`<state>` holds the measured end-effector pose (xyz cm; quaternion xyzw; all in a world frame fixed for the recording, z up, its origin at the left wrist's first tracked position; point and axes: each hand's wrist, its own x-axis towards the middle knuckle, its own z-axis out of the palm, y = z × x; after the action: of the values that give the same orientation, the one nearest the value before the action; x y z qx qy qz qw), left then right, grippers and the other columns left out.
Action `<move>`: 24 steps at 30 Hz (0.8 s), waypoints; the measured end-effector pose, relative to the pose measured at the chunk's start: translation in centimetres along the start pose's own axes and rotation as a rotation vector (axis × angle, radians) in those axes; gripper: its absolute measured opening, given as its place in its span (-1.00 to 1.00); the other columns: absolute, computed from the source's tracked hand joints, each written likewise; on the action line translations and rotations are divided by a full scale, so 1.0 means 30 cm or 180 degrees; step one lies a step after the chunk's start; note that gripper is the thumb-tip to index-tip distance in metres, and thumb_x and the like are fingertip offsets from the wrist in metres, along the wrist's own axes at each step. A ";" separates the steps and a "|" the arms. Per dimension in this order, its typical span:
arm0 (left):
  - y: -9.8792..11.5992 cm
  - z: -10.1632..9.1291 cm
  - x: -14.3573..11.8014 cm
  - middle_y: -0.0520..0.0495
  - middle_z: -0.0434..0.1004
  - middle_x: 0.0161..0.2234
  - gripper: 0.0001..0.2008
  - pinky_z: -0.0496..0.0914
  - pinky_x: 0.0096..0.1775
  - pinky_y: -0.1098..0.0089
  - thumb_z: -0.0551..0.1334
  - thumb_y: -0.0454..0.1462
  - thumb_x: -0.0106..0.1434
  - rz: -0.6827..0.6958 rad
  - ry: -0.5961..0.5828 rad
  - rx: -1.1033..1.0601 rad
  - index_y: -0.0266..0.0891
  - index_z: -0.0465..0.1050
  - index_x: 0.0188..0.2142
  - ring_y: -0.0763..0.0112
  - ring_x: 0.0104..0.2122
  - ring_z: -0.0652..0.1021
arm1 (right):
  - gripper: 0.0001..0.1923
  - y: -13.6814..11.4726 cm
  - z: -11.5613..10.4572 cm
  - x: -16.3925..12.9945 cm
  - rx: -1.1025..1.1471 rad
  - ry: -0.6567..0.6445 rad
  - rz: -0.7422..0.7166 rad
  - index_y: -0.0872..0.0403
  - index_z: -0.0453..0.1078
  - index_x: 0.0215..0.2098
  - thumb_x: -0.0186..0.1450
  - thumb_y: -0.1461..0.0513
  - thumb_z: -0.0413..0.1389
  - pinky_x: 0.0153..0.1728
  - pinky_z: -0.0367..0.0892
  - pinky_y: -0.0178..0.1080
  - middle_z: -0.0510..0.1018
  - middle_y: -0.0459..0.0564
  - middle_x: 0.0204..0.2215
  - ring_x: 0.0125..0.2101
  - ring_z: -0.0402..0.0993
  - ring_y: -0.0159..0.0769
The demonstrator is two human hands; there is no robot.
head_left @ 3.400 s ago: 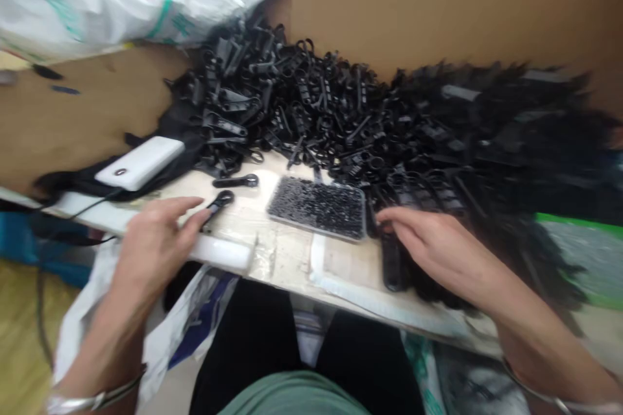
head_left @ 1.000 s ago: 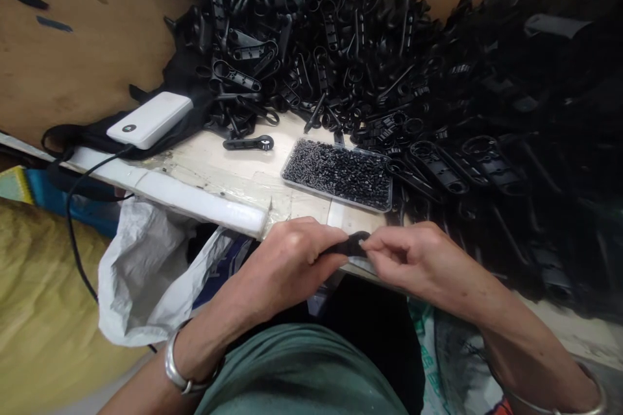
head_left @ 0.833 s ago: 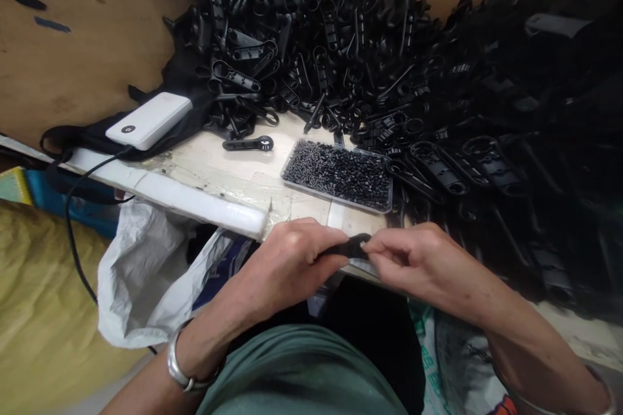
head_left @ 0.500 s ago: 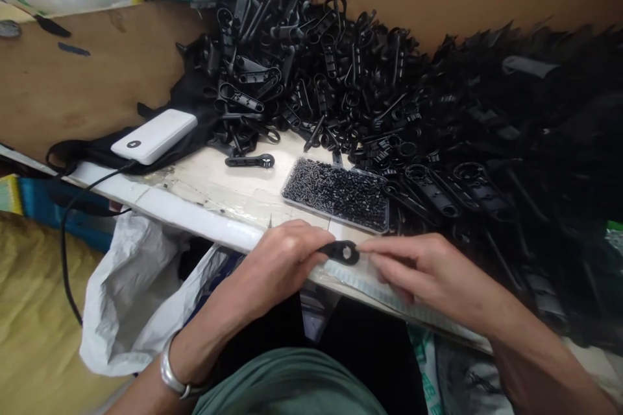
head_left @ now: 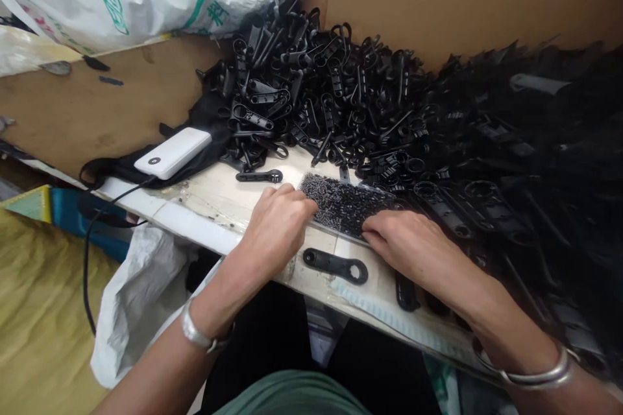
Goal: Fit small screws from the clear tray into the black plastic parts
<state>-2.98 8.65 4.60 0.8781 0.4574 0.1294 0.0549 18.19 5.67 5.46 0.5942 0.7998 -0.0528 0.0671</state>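
A shallow clear plastic box [head_left: 335,231] full of tiny dark pieces [head_left: 341,202] lies on the table; the pieces look slightly blurred. At its left end, my left hand [head_left: 282,224] is closed with curled fingers on the edge. My right hand [head_left: 406,233] pinches the box near its front right corner; the fingertips are partly hidden. Just in front of the box, untouched by either hand, lies a flat black plastic part [head_left: 335,266] with a ring-shaped end at the right. Another black part [head_left: 405,292] sits below my right hand.
A large heap of black plastic parts [head_left: 331,91] covers the back and right of the table. One single part [head_left: 259,176] lies left of the box. A white power bank [head_left: 172,152] with a cable rests on black cloth. A white sack [head_left: 141,298] hangs below the table edge.
The black part that was between my hands now lies on the table. Both hands have moved up to the box's edges. The view has shifted slightly.
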 end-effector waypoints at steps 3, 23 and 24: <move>-0.016 0.006 0.066 -0.08 0.49 -0.43 -0.77 0.13 -0.29 0.27 0.09 -0.45 0.27 -0.0043 -0.0176 0.0266 -0.27 0.41 -0.48 0.25 -0.31 0.40 | -0.77 -0.002 -0.005 0.006 -0.0127 -0.0030 0.0100 0.05 0.34 -0.48 0.33 0.33 -0.03 -0.40 0.20 -0.23 0.48 -0.09 -0.44 -0.43 0.44 -0.27; 0.021 0.038 0.096 -0.10 0.46 -0.45 -0.78 0.19 -0.22 0.18 0.06 -0.51 0.19 -0.0082 -0.0103 0.0469 -0.28 0.35 -0.49 0.24 -0.31 0.43 | -0.77 0.034 0.037 -0.086 0.1932 0.0943 0.0098 -0.05 0.46 -0.39 0.25 0.07 0.01 -0.60 0.33 -0.24 0.51 -0.10 -0.63 -0.66 0.43 -0.22; 0.022 0.038 0.091 -0.11 0.46 -0.43 -0.79 0.19 -0.22 0.18 0.05 -0.50 0.20 -0.0099 -0.0078 0.0476 -0.28 0.36 -0.47 0.24 -0.30 0.43 | -0.78 0.033 0.033 -0.090 0.2022 0.0930 0.0171 -0.06 0.47 -0.39 0.25 0.06 0.03 -0.62 0.33 -0.25 0.49 -0.11 -0.66 -0.68 0.42 -0.23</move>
<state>-0.66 10.52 4.13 0.8741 0.4786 0.0833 -0.0032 19.96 3.25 4.94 0.6075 0.7287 -0.2116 -0.2350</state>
